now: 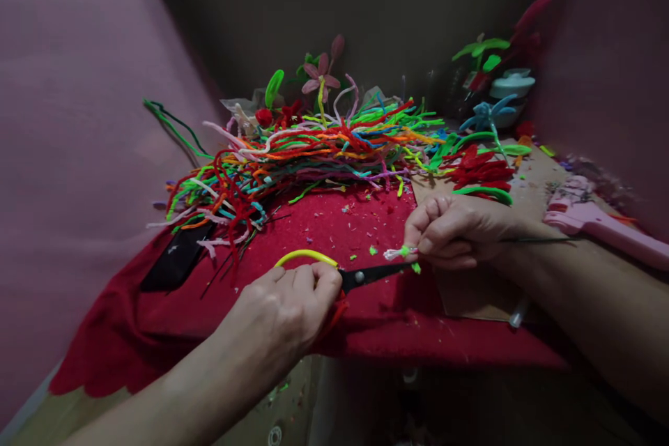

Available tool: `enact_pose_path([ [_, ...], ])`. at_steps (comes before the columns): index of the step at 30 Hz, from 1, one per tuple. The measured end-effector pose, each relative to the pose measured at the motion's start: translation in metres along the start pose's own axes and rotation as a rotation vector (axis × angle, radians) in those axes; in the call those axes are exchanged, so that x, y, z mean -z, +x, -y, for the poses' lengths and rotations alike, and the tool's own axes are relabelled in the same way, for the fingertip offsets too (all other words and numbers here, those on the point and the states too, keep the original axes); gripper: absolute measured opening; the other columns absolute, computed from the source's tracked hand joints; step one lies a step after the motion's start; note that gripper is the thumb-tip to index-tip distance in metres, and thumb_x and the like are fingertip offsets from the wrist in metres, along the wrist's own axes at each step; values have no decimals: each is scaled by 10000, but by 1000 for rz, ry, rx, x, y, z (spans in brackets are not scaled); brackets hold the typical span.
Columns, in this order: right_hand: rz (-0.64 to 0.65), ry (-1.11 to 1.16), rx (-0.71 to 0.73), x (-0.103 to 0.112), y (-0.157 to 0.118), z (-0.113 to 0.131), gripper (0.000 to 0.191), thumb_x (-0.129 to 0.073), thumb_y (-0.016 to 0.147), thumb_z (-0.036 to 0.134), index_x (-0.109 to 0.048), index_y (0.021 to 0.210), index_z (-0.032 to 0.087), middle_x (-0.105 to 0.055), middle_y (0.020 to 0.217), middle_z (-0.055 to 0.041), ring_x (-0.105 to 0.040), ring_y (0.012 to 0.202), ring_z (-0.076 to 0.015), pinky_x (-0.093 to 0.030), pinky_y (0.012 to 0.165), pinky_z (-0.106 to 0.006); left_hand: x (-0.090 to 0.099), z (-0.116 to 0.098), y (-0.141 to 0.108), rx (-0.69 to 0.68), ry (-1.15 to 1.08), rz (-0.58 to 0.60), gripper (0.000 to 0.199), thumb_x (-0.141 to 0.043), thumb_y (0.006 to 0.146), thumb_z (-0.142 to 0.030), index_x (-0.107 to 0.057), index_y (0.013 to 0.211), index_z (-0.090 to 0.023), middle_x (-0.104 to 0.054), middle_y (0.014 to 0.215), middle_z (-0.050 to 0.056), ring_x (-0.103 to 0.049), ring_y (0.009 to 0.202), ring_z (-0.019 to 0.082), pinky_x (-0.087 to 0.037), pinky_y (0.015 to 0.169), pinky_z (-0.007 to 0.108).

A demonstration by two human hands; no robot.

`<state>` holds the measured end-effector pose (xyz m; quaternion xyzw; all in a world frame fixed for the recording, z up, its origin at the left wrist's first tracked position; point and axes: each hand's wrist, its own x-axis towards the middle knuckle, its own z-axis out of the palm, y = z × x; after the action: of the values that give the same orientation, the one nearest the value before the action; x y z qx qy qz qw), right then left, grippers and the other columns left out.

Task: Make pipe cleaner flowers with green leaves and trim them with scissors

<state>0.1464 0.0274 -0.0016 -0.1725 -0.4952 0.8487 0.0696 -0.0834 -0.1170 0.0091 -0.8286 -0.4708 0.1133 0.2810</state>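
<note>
My left hand [297, 300] is closed round the handles of a pair of scissors [371, 274] with a yellow loop and dark blades. The blades point right, and their tips reach just below the fingers of my right hand [449, 231]. Between its thumb and fingers my right hand pinches a small stem piece with a white, frayed end and a bright green band [405, 251]. A thin dark stem runs out behind that hand to the right. A green scrap [416, 267] is at the scissor tips.
A red cloth [334, 223] with small scraps covers the table. Colourful pipe cleaners [324, 146] are heaped along the back. A black phone [175, 261] lies left; cardboard [470, 293], red petals [478, 171] and a pink glue gun [601, 219] are at right. Fuzzy flowers [321, 78] stand behind.
</note>
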Motion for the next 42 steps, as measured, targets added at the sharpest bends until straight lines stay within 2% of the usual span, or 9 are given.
enact_pose_path([
  [4, -95, -27, 47, 1, 0, 3, 147, -553, 667, 85, -688, 722, 62, -349, 287, 78, -223, 253, -23, -247, 254, -124, -2, 0, 1, -3, 18, -63, 123, -425, 760, -95, -445, 862, -159, -497, 603, -4, -496, 512, 138, -403, 524, 266],
  [10, -145, -68, 53, 1, 1, -1, 118, -578, 671, 99, -678, 729, 73, -362, 292, 82, -233, 250, -21, -246, 265, -129, 0, 7, 2, 106, 77, -29, 169, -354, 786, -61, -457, 883, -153, -509, 602, 6, -523, 528, 147, -409, 556, 266],
  [23, -138, -85, 21, 0, 0, 0, 108, -579, 665, 105, -676, 708, 89, -352, 299, 79, -232, 259, -27, -235, 260, -131, 7, 5, 6, 149, 36, 57, 185, -350, 788, -42, -485, 851, -152, -519, 593, 17, -541, 533, 168, -413, 536, 276],
  [34, -55, -58, -19, -1, 0, 1, 139, -545, 645, 90, -676, 688, 85, -357, 303, 74, -208, 257, -25, -234, 249, -124, 10, 3, 7, 99, 116, 105, 199, -344, 781, -37, -483, 862, -155, -534, 626, 29, -554, 549, 162, -423, 529, 265],
  [42, -54, -61, -28, -4, -1, 2, 143, -536, 636, 81, -675, 669, 78, -361, 301, 74, -201, 260, -23, -250, 251, -127, 10, 4, 5, 67, 114, 136, 195, -357, 774, -43, -475, 876, -161, -522, 632, 27, -552, 549, 163, -440, 526, 270],
])
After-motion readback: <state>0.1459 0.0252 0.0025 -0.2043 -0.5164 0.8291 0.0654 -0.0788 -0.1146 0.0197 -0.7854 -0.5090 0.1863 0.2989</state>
